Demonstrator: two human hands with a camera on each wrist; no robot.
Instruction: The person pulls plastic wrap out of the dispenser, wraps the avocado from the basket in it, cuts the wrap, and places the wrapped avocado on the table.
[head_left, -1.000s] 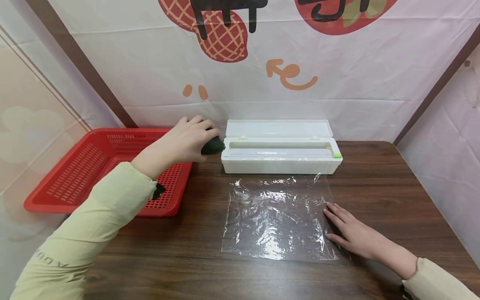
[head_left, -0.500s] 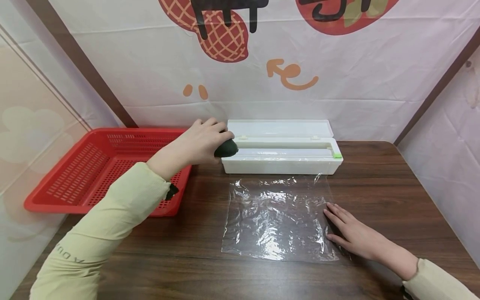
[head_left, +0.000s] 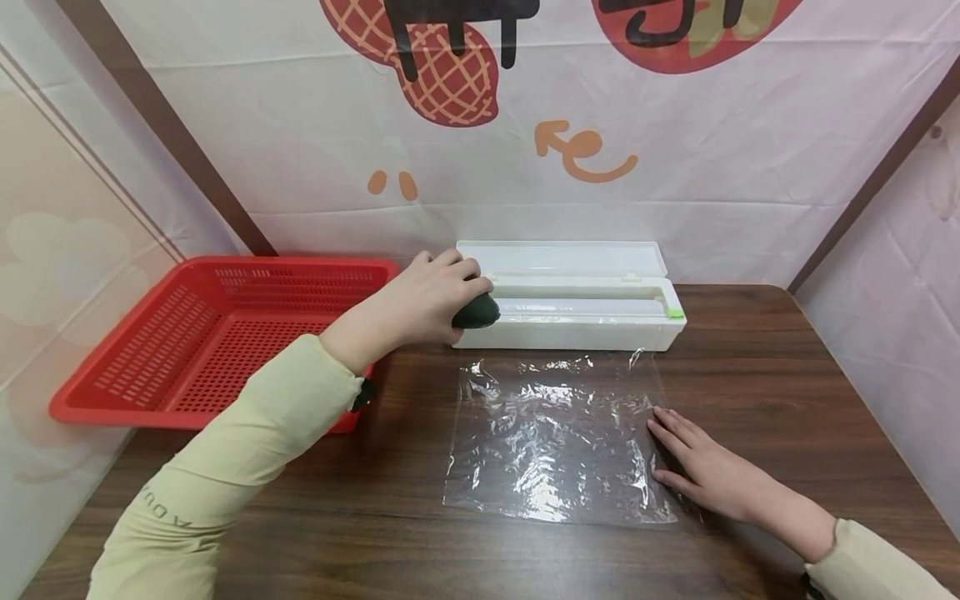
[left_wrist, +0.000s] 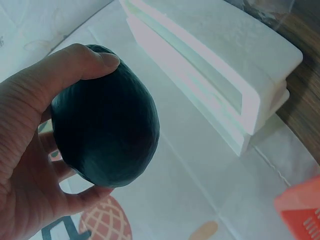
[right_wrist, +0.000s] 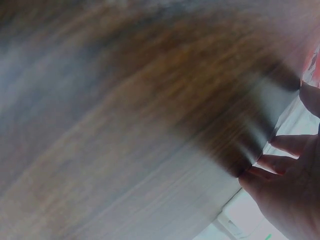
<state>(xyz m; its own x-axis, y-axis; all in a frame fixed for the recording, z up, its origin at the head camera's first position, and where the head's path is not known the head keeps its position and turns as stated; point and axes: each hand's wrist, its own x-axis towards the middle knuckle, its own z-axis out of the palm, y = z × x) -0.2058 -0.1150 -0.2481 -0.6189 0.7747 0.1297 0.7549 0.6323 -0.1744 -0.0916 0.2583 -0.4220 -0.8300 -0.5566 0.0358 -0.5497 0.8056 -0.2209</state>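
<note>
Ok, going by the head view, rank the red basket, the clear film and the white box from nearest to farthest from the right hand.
1. Clear film: the right hand touches its right edge.
2. White box: behind the film.
3. Red basket: over on the left side.

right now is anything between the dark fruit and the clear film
Nothing visible stands between the dark fruit and the clear film; the white box sits behind it, the right hand at its right edge.

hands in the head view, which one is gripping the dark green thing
The left hand: its fingers and thumb curl round the dark green object. The right hand instead has its fingertips at the right edge of the clear film.
</note>
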